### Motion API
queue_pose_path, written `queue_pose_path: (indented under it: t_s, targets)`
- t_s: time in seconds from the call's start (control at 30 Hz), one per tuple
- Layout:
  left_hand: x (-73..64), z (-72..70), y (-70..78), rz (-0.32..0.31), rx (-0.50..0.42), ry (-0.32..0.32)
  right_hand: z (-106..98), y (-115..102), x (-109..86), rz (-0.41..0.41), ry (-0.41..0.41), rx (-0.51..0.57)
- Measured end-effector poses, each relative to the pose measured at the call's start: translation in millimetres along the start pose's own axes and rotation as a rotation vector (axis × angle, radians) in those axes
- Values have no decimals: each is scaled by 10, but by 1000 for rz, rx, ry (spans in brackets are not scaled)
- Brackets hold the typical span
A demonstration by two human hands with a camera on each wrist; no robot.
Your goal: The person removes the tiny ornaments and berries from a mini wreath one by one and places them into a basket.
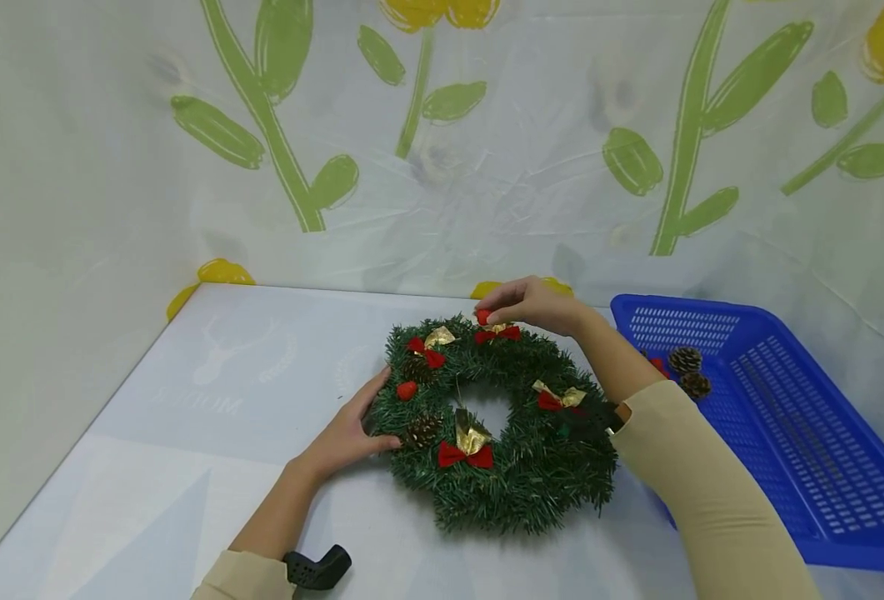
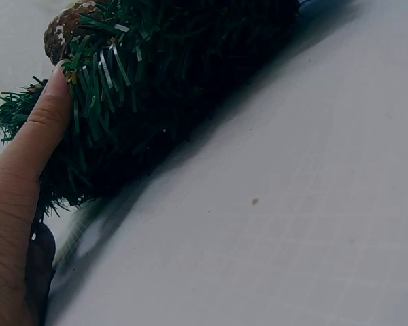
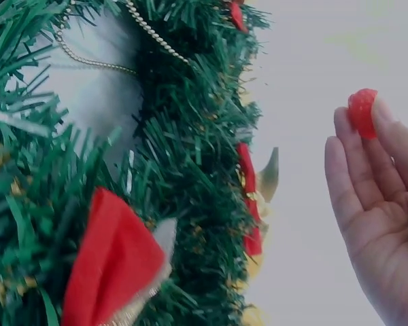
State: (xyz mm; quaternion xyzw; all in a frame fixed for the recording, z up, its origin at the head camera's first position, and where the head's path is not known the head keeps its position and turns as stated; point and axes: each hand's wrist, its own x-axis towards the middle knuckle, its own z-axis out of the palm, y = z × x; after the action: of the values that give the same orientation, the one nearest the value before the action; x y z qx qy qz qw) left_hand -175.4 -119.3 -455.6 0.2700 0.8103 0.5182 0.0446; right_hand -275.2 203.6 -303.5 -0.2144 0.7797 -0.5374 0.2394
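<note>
A green Christmas wreath with gold-and-red bows, pinecones and a red berry lies on the table. My left hand grips its left edge, thumb on top beside a pinecone; in the left wrist view the thumb presses into the green tinsel, and the other fingers are mostly hidden. Above the wreath's far side, my right hand pinches a small red berry between thumb and fingertips. The right wrist view shows this berry held apart from the tinsel, with a red bow nearer the camera.
A blue plastic basket stands to the right, partly behind my right arm. Pinecones and some red pieces lie inside it. The white table meets a flower-patterned cloth wall at the back.
</note>
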Motion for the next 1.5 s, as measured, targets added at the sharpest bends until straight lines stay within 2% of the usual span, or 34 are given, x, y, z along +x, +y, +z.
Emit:
queue_pose_path:
  t_s: [0.33, 0.6, 0.73, 0.97, 1.27, 1.5]
  targets:
    - [-9, 3, 12, -5, -13, 1, -178, -62, -199, 18, -39, 2]
    - [0, 3, 12, -1, -13, 4, -359, -73, -385, -6, -48, 67]
    - [3, 0, 10, 4, -3, 4, -447, -87, -493, -11, -22, 64]
    - [0, 2, 13, 14, 3, 6, -566, -108, -679, 33, 49, 28]
    - [-1, 16, 1, 16, -2, 5, -738, -57, -958, -32, 26, 58]
    - [1, 16, 17, 6, -1, 6, -843, -44, -1227, 9, 80, 26]
